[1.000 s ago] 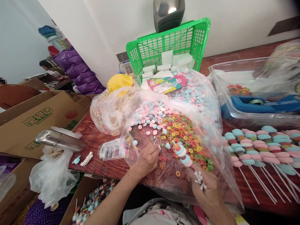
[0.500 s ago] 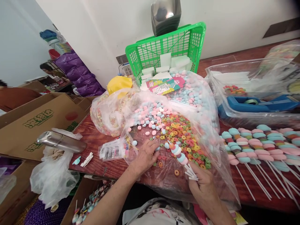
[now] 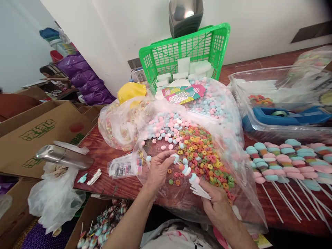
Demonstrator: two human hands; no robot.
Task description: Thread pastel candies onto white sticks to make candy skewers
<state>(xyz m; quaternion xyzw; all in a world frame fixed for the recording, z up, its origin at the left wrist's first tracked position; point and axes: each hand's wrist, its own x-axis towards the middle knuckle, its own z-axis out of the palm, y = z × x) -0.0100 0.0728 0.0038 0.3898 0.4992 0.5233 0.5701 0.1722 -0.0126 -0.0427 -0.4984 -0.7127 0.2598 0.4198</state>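
Observation:
My left hand (image 3: 158, 170) pinches a pale blue marshmallow (image 3: 175, 158) between thumb and fingers, just above the sheet. In my right hand (image 3: 218, 202) is a bunch of white lollipop sticks (image 3: 199, 191), with blue, white and pink marshmallows (image 3: 192, 178) and a ring or two threaded at the upper end. That end points up and left, close to the left hand's marshmallow. Beyond the hands lies a heap of fruit-coloured gummy rings (image 3: 199, 145), beside loose pink and blue marshmallows (image 3: 169, 126) on clear plastic.
Finished candy skewers (image 3: 282, 155) lie in rows at right, near a clear tub (image 3: 285, 129) holding a blue tape dispenser (image 3: 287, 116). A green basket (image 3: 181, 48) stands behind. At left are a steel flask (image 3: 64, 157), cardboard boxes (image 3: 44, 135) and people working beyond.
The left hand has lifted off the sheet with a blue marshmallow in its fingers. My right hand has shifted slightly left, and the sticks tilt further left.

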